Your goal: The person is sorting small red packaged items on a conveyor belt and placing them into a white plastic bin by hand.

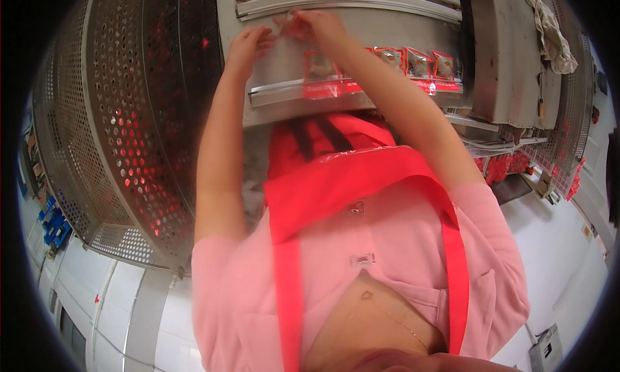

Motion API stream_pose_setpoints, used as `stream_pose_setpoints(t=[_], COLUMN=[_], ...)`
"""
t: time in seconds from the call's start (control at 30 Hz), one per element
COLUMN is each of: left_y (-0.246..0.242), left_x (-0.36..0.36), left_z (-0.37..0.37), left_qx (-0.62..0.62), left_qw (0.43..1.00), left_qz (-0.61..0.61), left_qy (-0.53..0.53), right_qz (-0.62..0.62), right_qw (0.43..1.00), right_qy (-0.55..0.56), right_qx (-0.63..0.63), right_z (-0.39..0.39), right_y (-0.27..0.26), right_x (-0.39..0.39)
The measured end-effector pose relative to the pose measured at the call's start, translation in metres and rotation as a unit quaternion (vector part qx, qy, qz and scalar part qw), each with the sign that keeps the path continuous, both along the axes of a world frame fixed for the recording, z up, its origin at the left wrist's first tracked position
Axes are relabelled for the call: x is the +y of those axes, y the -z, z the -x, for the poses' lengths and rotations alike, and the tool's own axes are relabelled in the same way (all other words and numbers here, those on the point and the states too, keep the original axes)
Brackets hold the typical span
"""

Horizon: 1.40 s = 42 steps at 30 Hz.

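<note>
Several red-edged, clear plastic packets (390, 57) stand in a row along the near metal rail (271, 95) of a vacuum sealing machine's steel bed (286, 64). Beyond them, my right hand (319, 27) is bent over at the far side, near the long sealing bar, with a blurred red and clear packet (294, 27) at its fingertips. My left hand (252, 42) is just left of it, fingers curled and blurred; whether it touches the packet cannot be made out. The contents of the packets are greenish and indistinct.
Large perforated metal baskets (131, 130) stand at the left, with red packets showing through the holes. The far sealing bars (348, 4) cross the bed. At right, a white cloth (552, 38) hangs on a steel housing (523, 62), with red packets (506, 167) in a wire basket below.
</note>
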State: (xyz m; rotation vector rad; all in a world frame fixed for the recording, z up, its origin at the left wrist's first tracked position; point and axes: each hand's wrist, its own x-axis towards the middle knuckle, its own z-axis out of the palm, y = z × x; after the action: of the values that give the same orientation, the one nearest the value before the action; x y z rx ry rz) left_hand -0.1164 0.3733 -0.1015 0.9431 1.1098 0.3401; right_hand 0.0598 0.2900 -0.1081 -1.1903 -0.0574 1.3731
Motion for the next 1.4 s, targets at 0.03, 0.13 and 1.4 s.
stream_pose_setpoints(t=[0.03, 0.13, 1.4], left_y=[-0.002, 0.01, -0.012], left_x=[0.0, -0.002, -0.109], left_z=[0.003, 0.014, 0.07], left_qx=[0.016, 0.052, 0.243], left_qw=[0.998, 0.988, 0.699], left_qz=[0.052, 0.083, -0.6], left_qy=[0.022, 0.12, 0.305], right_qz=[0.038, 0.076, 0.018], right_qw=[0.996, 0.975, 0.758], right_qy=[-0.063, -0.167, -0.377], right_qx=[-0.04, -0.128, -0.532], right_z=[0.009, 0.021, 0.012], right_y=[-0.014, -0.017, -0.018], right_x=[-0.012, -0.033, -0.073])
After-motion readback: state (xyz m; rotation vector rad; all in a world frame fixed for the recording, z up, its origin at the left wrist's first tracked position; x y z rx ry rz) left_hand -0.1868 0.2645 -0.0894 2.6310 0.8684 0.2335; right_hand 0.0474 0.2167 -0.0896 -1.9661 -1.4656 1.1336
